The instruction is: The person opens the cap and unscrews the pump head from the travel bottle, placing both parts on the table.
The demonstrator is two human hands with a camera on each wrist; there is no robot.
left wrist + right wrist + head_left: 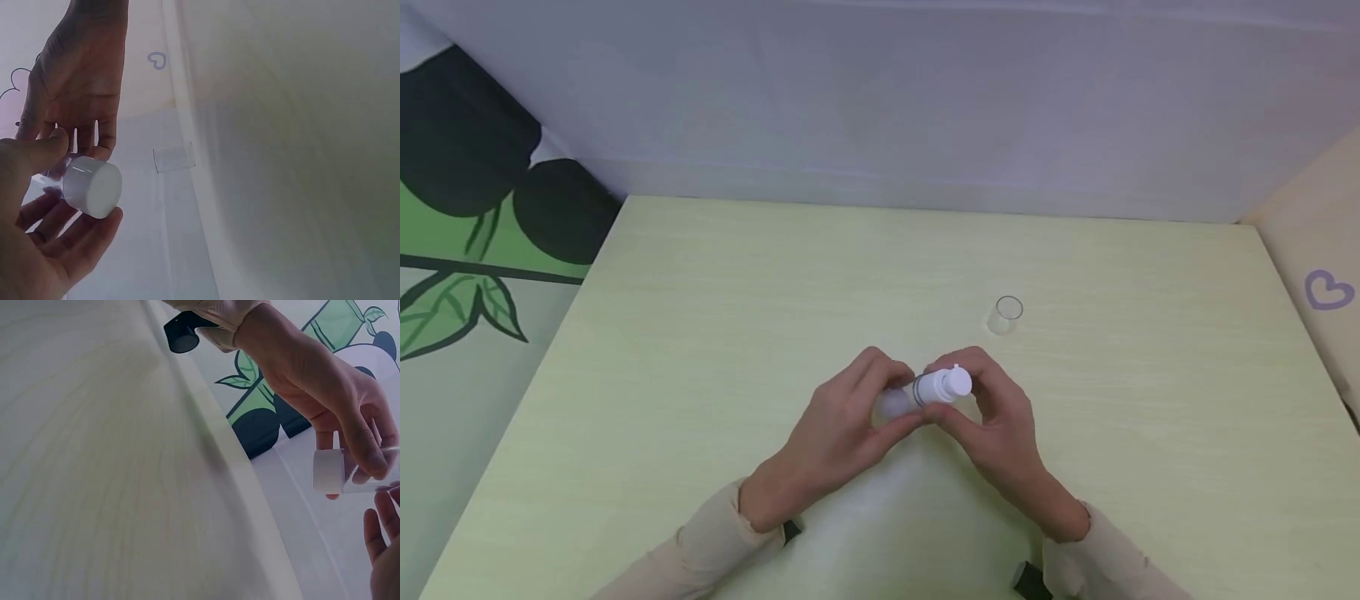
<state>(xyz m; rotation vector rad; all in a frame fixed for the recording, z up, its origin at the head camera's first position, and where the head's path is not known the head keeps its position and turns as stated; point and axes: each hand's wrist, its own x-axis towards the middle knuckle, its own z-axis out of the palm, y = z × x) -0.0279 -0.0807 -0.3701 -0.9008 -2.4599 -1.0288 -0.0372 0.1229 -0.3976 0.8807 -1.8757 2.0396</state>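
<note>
A small pump bottle (934,388) with a white pump head, a see-through body and a white base is held above the table, tilted with its pump end toward the right. My left hand (841,418) grips the lower part of the body between thumb and fingers. At the neck and pump end, my right hand (1000,414) holds the bottle with thumb and fingers on either side. The left wrist view shows the bottle's white base (103,190) facing that camera. Beyond the hands, a clear cap (1004,315) stands on the table, apart from both hands.
The pale wooden table (737,292) meets a light wall panel (887,108) at the back. A side panel with a heart drawing (1330,290) is at the right, and a panel with a leaf print (460,308) at the left. Dark wrist devices (1032,581) sit below the sleeves.
</note>
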